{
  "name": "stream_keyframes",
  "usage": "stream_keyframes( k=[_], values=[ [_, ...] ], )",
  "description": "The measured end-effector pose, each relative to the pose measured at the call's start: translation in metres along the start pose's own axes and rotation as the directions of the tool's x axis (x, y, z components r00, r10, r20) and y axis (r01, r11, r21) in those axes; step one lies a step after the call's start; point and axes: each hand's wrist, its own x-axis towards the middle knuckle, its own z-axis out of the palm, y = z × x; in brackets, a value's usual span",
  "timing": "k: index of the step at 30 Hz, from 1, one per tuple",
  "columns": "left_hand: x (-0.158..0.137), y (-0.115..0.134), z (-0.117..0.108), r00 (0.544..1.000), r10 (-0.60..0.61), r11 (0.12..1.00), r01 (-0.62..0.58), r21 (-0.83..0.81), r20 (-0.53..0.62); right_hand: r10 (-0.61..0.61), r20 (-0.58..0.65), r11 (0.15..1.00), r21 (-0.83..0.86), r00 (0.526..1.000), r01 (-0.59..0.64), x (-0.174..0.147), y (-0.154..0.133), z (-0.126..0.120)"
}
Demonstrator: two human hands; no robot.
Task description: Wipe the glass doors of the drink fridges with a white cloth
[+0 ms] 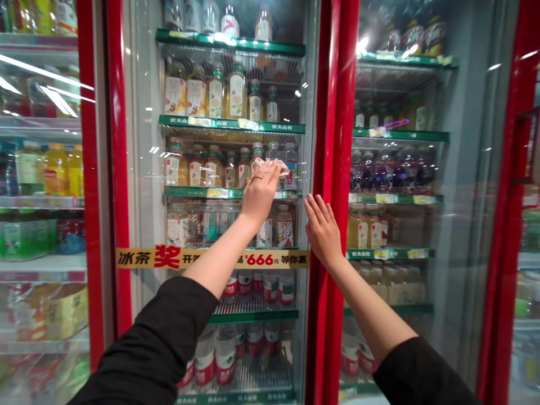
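My left hand (260, 191) presses a crumpled pale cloth (283, 167) against the glass door (141, 140) of a red-framed drinks fridge, in front of a shelf of bottles. Its fingers lie over the cloth, and a ring shows on one of them. To the right, my right hand (323, 228) rests with fingers stretched out at the red door frame (331, 140), its fingertips near the glass edge. Nothing shows in that hand. A printed strip (213, 259) with Chinese characters and "666" crosses the door below both hands, partly hidden by my left forearm.
Behind the glass stand shelves of bottled drinks (236, 95) with green edge strips. A second glass door (396, 169) is to the right, with more bottles inside. At the left is another stocked cooler (40, 197). A dark handle (525, 146) sits at the far right.
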Motion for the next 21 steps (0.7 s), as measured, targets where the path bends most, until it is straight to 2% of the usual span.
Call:
stream_keyframes(
  k=[2, 5, 7, 9, 11, 13, 17, 18, 21],
  values=[
    [-0.016, 0.011, 0.003, 1.0, 0.007, 1.0, -0.007, 0.003, -0.001, 0.007, -0.008, 1.0, 0.006, 1.0, -0.007, -0.001, 0.0, 0.001],
    [-0.03, 0.038, 0.01, 0.992, 0.108, 0.993, -0.11, 0.033, 0.057, 0.036, -0.047, 0.997, 0.065, 0.998, -0.033, -0.002, 0.0, 0.0],
    [-0.023, 0.052, 0.016, 0.975, 0.192, 0.98, -0.197, 0.034, 0.116, 0.091, -0.061, 0.991, 0.107, 0.994, -0.084, -0.003, -0.001, -0.001],
    [-0.005, 0.058, 0.021, 0.962, 0.226, 0.973, -0.231, 0.016, 0.152, 0.172, -0.06, 0.98, 0.109, 0.983, -0.165, -0.003, -0.002, -0.002],
    [0.014, 0.058, 0.024, 0.964, 0.219, 0.976, -0.219, -0.015, 0.15, 0.232, -0.057, 0.971, 0.08, 0.971, -0.227, -0.004, -0.003, -0.002],
    [0.024, 0.055, 0.023, 0.978, 0.165, 0.986, -0.162, -0.036, 0.126, 0.242, -0.065, 0.969, 0.056, 0.968, -0.239, -0.006, -0.004, -0.002],
    [0.004, 0.059, 0.02, 0.995, 0.015, 1.0, -0.014, -0.013, 0.099, 0.205, -0.125, 0.977, 0.089, 0.971, -0.195, -0.01, -0.006, 0.0],
    [-0.005, 0.063, 0.02, 0.995, 0.016, 1.0, -0.015, -0.005, 0.101, 0.205, -0.133, 0.976, 0.104, 0.97, -0.192, -0.01, -0.006, 0.0],
    [-0.021, 0.078, 0.022, 0.982, 0.136, 0.99, -0.139, 0.015, 0.129, 0.219, -0.124, 0.969, 0.143, 0.968, -0.201, -0.011, -0.006, 0.0]
  ],
)
